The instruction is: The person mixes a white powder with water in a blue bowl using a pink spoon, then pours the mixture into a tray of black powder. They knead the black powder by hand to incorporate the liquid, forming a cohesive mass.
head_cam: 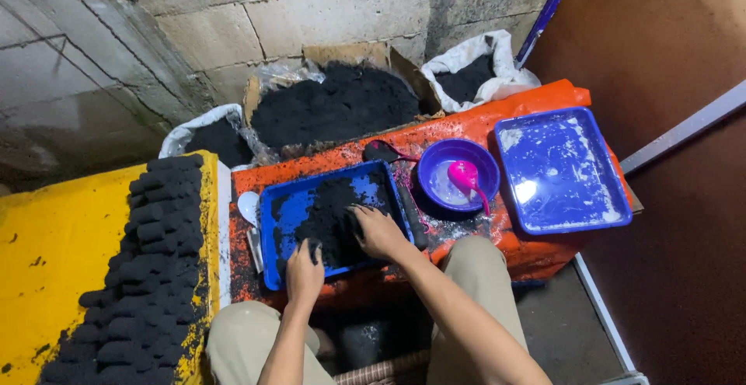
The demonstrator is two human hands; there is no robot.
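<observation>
Nearest you, your left hand (305, 275) lies palm down at the near edge of the blue tray (273, 226), fingers loosely curled into the black powder (330, 218) and closed on nothing solid that shows. Your right hand (378, 232) presses into the same heap from the right, fingers bent over a clump of it; whether it truly grips that clump you cannot tell from here. The powder sits in the middle and right of the tray, the left part nearly bare blue. The tray's long axis runs left to right along the orange table (466, 132), its near rim close to the table's front edge, so a hard pull toward you could, I judge, tip it or push powder over the rim onto your knees. Left of you, dark pressed lumps (151, 268) are stacked in rows on a yellow surface (54, 253). Farther right stand a purple bowl (435, 169) with a pink scoop (466, 177) and a second blue tray (559, 169) smeared white. Behind, sacks and an open box of black powder (334, 101) lean against the block wall.
</observation>
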